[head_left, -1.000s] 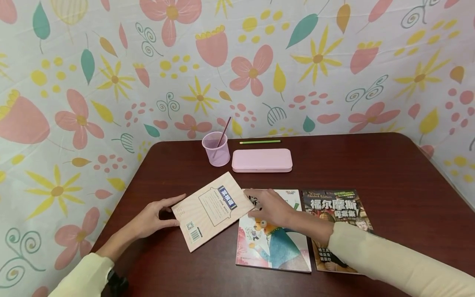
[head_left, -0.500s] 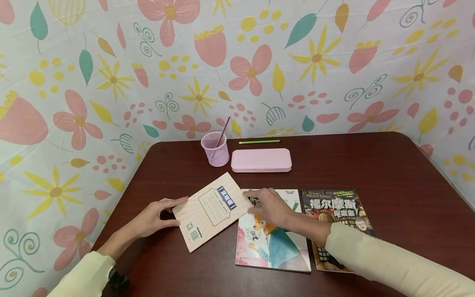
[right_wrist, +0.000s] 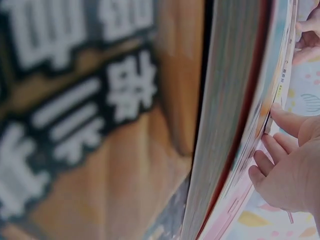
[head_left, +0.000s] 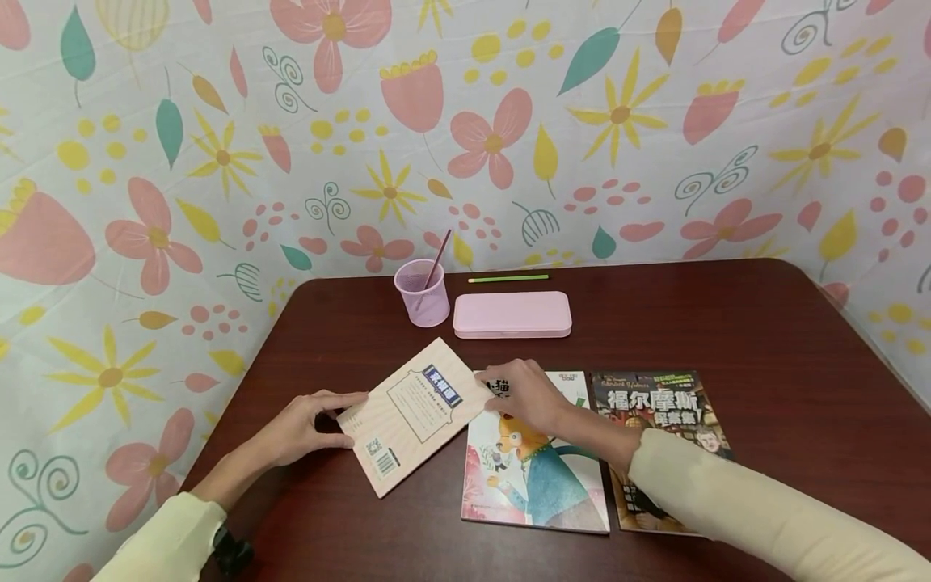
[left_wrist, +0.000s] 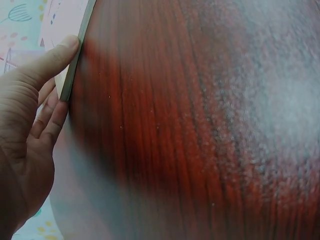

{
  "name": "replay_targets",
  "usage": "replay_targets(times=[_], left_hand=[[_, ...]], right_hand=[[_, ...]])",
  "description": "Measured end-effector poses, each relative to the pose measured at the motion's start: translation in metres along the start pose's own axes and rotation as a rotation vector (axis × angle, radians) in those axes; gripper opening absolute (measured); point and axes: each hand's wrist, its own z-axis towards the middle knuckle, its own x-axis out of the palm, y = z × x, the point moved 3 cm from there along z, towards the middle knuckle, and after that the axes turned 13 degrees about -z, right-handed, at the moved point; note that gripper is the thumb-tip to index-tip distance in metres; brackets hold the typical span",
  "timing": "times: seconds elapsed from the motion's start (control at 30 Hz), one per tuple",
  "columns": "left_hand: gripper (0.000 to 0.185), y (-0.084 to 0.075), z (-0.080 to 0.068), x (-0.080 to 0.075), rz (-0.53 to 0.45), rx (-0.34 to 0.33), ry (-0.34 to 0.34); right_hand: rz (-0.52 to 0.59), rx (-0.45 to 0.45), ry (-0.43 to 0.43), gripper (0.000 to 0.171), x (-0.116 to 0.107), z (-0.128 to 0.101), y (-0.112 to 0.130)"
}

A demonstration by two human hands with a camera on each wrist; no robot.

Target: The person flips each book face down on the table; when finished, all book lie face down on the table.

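Note:
In the head view a cream book (head_left: 418, 436) with a barcode and a blue title label lies at a slant between both hands. Its left edge is pinched by my left hand (head_left: 301, 426); the left wrist view shows the thumb (left_wrist: 65, 52) on the cover and the fingers below. At the opposite corner, my right hand (head_left: 529, 396) pinches the book between thumb and fingers. Under the right hand and wrist lies a picture book (head_left: 541, 493) with a cartoon animal in blue. A dark book (head_left: 647, 388) with large white characters is beside it, partly hidden by the right sleeve.
Behind the books stand a lilac mesh cup (head_left: 425, 303) holding a dark red stick and a pink pencil case (head_left: 512, 314). A green pencil (head_left: 509, 279) lies near the table's back edge. A flower-patterned cloth (head_left: 618, 178) hangs behind the brown table (head_left: 785, 364).
The cream book has turned slightly counterclockwise, and its right corner has shifted a little left and back with my right hand. The left hand has barely moved. Both other books stay put.

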Motion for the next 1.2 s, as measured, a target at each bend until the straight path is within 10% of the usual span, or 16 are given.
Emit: replay_targets(times=[1.2], left_hand=[[0.078,-0.011,-0.008,0.003,0.002,-0.017,0.042]], right_hand=[[0.04,0.14,0.024,0.018,0.004,0.051,-0.005]])
